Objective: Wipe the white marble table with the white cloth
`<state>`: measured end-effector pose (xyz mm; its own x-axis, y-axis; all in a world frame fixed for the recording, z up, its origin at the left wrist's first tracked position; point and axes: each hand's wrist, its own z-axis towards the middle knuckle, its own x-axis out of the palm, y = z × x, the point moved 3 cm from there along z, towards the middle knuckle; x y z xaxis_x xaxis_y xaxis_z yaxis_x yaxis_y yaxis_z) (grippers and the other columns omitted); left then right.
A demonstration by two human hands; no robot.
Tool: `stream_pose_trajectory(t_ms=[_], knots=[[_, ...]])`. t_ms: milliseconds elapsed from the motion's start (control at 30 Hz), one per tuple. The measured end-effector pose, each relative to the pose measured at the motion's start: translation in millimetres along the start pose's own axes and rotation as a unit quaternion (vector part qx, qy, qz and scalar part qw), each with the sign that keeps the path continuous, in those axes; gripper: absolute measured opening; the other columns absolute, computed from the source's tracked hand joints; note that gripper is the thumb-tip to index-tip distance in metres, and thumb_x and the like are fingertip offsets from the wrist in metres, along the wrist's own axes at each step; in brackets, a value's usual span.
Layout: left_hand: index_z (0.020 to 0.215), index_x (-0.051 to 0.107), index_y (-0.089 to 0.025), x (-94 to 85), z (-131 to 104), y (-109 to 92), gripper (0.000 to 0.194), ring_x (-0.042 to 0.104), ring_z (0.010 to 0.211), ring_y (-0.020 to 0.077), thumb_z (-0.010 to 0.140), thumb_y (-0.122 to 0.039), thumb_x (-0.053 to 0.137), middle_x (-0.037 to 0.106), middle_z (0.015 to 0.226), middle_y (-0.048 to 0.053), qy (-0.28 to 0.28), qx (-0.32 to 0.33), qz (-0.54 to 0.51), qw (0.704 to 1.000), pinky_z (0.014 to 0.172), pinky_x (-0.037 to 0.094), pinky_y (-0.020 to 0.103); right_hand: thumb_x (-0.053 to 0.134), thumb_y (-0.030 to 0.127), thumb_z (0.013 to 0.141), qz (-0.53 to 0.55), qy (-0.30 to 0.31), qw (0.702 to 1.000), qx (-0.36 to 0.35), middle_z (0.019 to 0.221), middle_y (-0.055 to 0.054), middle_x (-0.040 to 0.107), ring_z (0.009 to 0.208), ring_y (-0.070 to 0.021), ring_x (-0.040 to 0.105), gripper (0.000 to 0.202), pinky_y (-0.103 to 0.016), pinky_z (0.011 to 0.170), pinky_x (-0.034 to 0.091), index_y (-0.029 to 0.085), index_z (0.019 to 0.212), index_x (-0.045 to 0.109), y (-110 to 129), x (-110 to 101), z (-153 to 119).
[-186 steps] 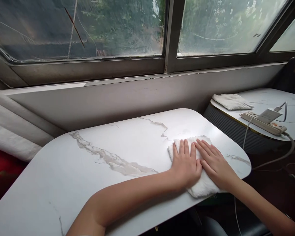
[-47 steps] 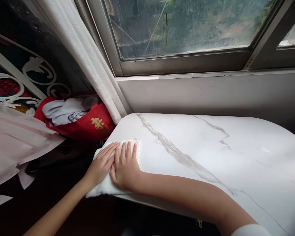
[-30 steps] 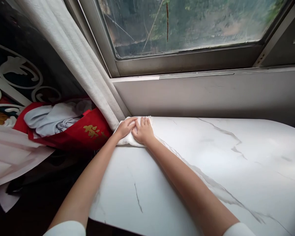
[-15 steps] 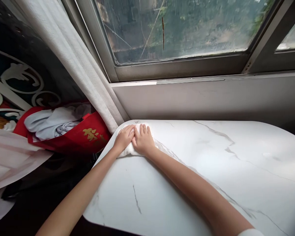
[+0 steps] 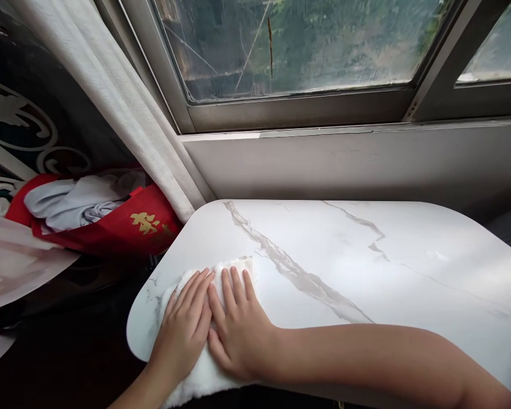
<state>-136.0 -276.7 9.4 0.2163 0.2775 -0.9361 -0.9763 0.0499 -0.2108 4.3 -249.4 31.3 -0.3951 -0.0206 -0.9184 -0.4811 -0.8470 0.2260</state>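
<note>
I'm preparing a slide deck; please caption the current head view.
Left hand and right hand side by side on a white cloth atop a marble-patterned table below a window.

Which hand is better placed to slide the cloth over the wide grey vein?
Probably the right hand: it rests on the cloth, nearer the vein; the left hand, also on it, lies farther off.
</note>
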Motion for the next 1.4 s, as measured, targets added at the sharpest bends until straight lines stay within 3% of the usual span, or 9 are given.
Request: stream_pose_trajectory(t_ms=[167,300,500,600,733,867,1033,1200,1400], knots=[[0.14,0.04,-0.025,13.2,37,-15,0.052,0.039,0.131,0.0264,0.091,-0.026,0.023,0.047,0.141,0.005,0.025,-0.011,-0.008,1.0,0.105,0.032,0.051,0.039,0.038,0.09,0.014,0.026,0.999,0.025,0.147,-0.026,0.028,0.137,-0.0397,0.021,0.064,-0.057,0.11,0.02,0.0,0.141,0.034,-34,-1,11],[0.131,0.048,-0.017,27.9,107,-17,0.049,0.041,0.128,0.0264,0.091,-0.025,0.022,0.05,0.137,0.01,0.014,0.0,-0.041,0.999,0.105,0.032,0.048,0.035,0.032,0.092,-0.001,0.01,0.997,0.078,0.147,-0.023,0.031,0.137,-0.0352,0.023,0.058,-0.053,0.111,0.017,0.003,0.142,0.033,-85,4,46],[0.118,0.057,-0.019,55.5,215,-28,0.038,0.048,0.121,0.025,0.089,-0.021,0.033,0.058,0.127,0.008,-0.009,-0.009,-0.092,0.996,0.103,0.033,0.043,0.035,0.03,0.092,-0.042,-0.008,0.987,0.156,0.146,-0.017,0.037,0.137,-0.0283,0.027,0.051,-0.046,0.111,0.017,0.01,0.139,0.04,-174,2,94],[0.116,0.058,-0.017,70.5,250,-49,0.035,0.048,0.12,0.0251,0.09,-0.02,0.035,0.06,0.126,0.009,-0.017,-0.021,-0.104,0.994,0.104,0.031,0.043,0.034,0.027,0.092,-0.065,-0.014,0.979,0.191,0.146,-0.015,0.037,0.136,-0.0264,0.028,0.049,-0.043,0.111,0.017,0.011,0.138,0.04,-210,-5,94],[0.114,0.06,-0.02,85.3,270,-82,0.033,0.049,0.119,0.0243,0.09,-0.02,0.037,0.061,0.125,0.008,-0.021,0.002,-0.116,0.993,0.104,0.03,0.043,0.033,0.024,0.092,-0.097,-0.032,0.968,0.231,0.146,-0.014,0.038,0.136,-0.0258,0.029,0.048,-0.043,0.11,0.018,0.012,0.137,0.042,-239,-15,75],[0.114,0.059,-0.02,88.2,264,-105,0.032,0.048,0.12,0.0236,0.091,-0.02,0.037,0.06,0.126,0.007,-0.013,0.024,-0.132,0.991,0.105,0.029,0.043,0.031,0.023,0.092,-0.121,-0.032,0.959,0.254,0.147,-0.015,0.036,0.136,-0.0257,0.029,0.049,-0.043,0.11,0.019,0.012,0.138,0.04,-241,-22,51],[0.116,0.058,-0.02,81.1,230,-122,0.034,0.046,0.122,0.0237,0.092,-0.02,0.034,0.059,0.126,0.007,-0.014,0.03,-0.138,0.99,0.107,0.027,0.043,0.029,0.025,0.093,-0.139,-0.011,0.959,0.247,0.148,-0.014,0.035,0.137,-0.0251,0.027,0.05,-0.043,0.11,0.019,0.013,0.14,0.038,-222,-30,22],[0.126,0.052,-0.017,71.5,178,-137,0.039,0.039,0.13,0.0245,0.093,-0.021,0.032,0.051,0.136,0.011,0.004,0.02,-0.106,0.994,0.11,0.024,0.047,0.029,0.027,0.094,-0.147,0.004,0.966,0.214,0.148,-0.015,0.033,0.138,-0.0264,0.024,0.051,-0.044,0.111,0.018,0.012,0.142,0.037,-188,-35,-16],[0.14,0.037,-0.021,57.4,96,-155,0.048,0.025,0.139,0.0252,0.093,-0.026,0.029,0.037,0.147,0.009,0.058,0.045,-0.133,0.988,0.113,0.017,0.051,0.028,0.028,0.093,-0.147,0.023,0.977,0.153,0.151,-0.013,0.027,0.141,-0.0277,0.016,0.055,-0.049,0.112,0.02,0.009,0.144,0.031,-133,-42,-79]])
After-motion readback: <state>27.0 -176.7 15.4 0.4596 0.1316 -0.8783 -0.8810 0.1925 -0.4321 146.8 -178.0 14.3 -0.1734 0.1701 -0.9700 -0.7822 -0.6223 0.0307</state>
